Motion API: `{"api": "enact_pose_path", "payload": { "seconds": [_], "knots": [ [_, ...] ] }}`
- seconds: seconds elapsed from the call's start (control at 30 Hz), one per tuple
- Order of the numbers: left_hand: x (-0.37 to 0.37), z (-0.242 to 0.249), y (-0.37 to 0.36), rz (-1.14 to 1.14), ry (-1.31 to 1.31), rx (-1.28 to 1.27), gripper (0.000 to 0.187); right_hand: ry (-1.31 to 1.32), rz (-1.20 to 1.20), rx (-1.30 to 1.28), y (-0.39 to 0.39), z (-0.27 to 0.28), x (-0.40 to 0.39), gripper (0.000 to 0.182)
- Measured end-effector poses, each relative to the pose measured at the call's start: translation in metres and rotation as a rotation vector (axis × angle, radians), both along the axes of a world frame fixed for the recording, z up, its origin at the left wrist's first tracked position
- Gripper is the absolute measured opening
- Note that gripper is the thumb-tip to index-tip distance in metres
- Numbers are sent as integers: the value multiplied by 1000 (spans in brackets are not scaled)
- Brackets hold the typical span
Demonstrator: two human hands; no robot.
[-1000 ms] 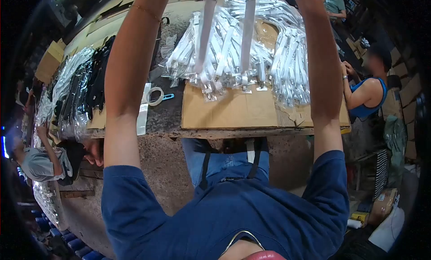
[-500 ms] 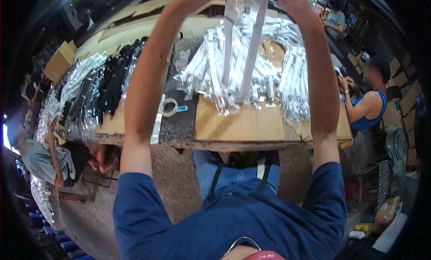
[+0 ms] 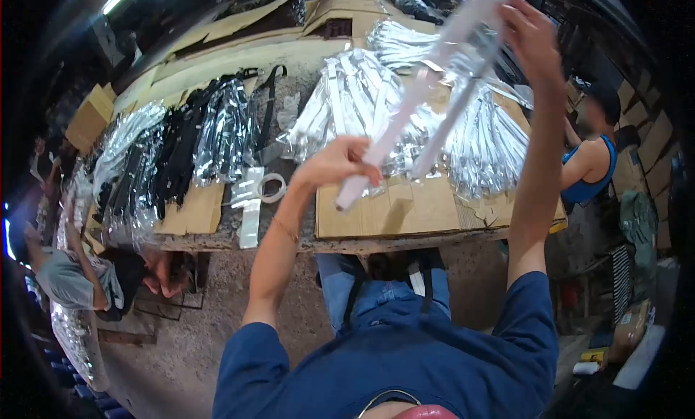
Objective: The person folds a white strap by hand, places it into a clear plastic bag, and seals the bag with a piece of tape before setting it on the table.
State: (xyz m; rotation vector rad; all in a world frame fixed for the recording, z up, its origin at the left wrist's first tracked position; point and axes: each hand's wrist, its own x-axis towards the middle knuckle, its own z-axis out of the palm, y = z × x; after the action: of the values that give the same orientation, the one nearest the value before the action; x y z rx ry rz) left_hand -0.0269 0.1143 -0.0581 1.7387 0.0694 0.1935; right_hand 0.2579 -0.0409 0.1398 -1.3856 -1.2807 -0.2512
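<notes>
A long pale strap [image 3: 409,115] slants across the front of me, with a second narrower length [image 3: 456,115] hanging beside it. High on the right, my right hand [image 3: 534,46] grips the upper part; motion blurs it a little. My left hand [image 3: 337,162] pinches the wider strap near its lower end, thumb and fingers closed around its edge. Below lie piles of white straps in clear plastic [image 3: 355,90], and another fanned bundle of wrapped straps [image 3: 485,144] is to the right.
Cardboard [image 3: 427,213] covers the bench's front. Left of it are a tape roll [image 3: 273,188], flat plastic sleeves [image 3: 250,216] and black straps [image 3: 181,144], some in plastic. One person [image 3: 597,162] sits at right; another person [image 3: 72,274] is at left.
My left hand has come down and left to the strap's lower end. My right hand has shifted right, and the strap now slants instead of hanging upright.
</notes>
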Motion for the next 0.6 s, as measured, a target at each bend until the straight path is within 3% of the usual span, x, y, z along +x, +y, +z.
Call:
{"api": "enact_pose_path", "payload": {
  "seconds": [0.07,0.13,0.17,0.23,0.27,0.3,0.37,0.4,0.47,0.5,0.57,0.6],
  "knots": [
    [-4,-37,-20,-135,4,-178,26,-34,213,60,-20,0,41,33],
    [-9,-62,-45,-185,-13,-309,20,291,236,-5,-29,5,84,32],
    [-11,-68,-53,-203,-39,-356,18,284,258,-10,-17,6,83,32],
    [-12,-85,-60,-85,-6,-371,17,215,162,-208,5,1,85,29],
    [-15,-90,-60,-47,-10,-427,17,138,247,-306,31,-8,98,28],
    [-16,-99,-60,-37,-10,-426,17,165,115,-435,58,-20,100,29],
    [-21,-118,-53,214,66,-546,18,233,503,-592,133,-70,136,25],
    [-23,-127,-49,228,69,-540,18,462,392,-419,159,-104,115,22],
    [-28,-144,-37,549,129,-659,21,432,552,-690,226,-159,131,22],
    [-29,-150,-27,560,149,-655,21,494,606,-692,244,-187,124,25],
    [-34,-162,-13,816,336,-373,24,567,604,-733,299,-263,139,38],
    [-34,-172,-5,818,359,-362,24,576,470,-643,306,-280,124,40]
  ]
}}
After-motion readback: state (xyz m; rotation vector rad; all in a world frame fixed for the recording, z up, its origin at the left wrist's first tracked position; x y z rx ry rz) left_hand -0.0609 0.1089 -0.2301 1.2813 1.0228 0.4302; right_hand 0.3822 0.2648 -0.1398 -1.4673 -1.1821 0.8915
